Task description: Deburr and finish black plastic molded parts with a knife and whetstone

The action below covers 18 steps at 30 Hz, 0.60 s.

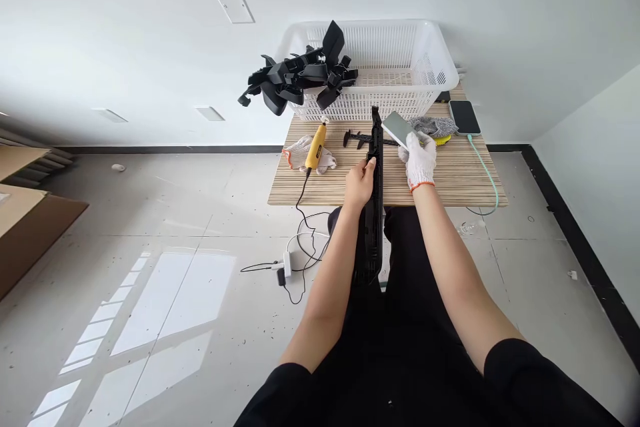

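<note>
Black sleeves and a dark shirt come closest. At far left, an open carton stands on the pale, glossy floor, where window light falls in patches; dark skirting edges the white wall. Cords and a white adapter lie on the floor left of the legs. On the ribbed wooden table, a yellow tool rests across a glove. Behind them, black parts spill over the left end of a white basket. The bare left hand has its fingers clamped on a long black strip, upright at the table's front edge; a caliper lies behind it. The gloved right hand pinches a grey-green block just right of the strip's upper end. Further right are a grey cloth, then a phone with a green cable.
</note>
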Motion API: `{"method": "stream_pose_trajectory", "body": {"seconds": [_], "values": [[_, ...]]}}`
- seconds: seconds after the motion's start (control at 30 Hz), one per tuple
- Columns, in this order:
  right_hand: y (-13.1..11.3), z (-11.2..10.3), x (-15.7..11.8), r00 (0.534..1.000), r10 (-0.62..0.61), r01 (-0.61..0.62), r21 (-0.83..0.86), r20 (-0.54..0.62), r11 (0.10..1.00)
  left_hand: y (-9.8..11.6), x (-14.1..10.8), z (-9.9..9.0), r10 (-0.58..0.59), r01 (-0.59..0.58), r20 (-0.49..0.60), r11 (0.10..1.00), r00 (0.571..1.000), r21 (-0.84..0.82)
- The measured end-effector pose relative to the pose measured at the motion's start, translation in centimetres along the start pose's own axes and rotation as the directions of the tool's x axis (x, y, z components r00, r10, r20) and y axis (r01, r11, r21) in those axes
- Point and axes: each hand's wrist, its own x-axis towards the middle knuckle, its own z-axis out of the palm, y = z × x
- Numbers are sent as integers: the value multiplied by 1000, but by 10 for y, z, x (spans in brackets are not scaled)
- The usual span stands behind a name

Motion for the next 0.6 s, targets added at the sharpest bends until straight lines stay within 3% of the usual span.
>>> {"method": "stream_pose_trajectory", "body": {"seconds": [0.13, 0.17, 0.27, 0.33, 0.43, 0.53, 0.6], "values": [[7, -1, 2, 974, 65, -55, -51, 216, 997, -1, 1, 0, 2, -2, 1, 1000, 1000, 0], [8, -1, 2, 979, 60, -49, -61, 197, 997, -1, 1, -1, 3, -3, -5, 1000, 1000, -1], [7, 0, 3, 999, -44, 44, 26, -19, 999, -1, 1, -1, 14, -14, -19, 1000, 1000, -15], [2, -1, 1, 998, -57, 60, 89, -40, 994, -2, 1, -2, 17, -17, -16, 1000, 1000, -26], [-8, -3, -11, 994, 39, -47, 87, 99, 995, -2, 0, -2, 20, -20, 1, 999, 1000, -43], [-16, -3, -27, 958, 187, -181, -47, 220, 982, -3, -1, -2, 31, -31, 2, 997, 1000, -70], [-17, -3, -35, 948, 203, -174, -135, 246, 976, -4, -1, -2, 36, -36, -4, 995, 999, -96]]}}
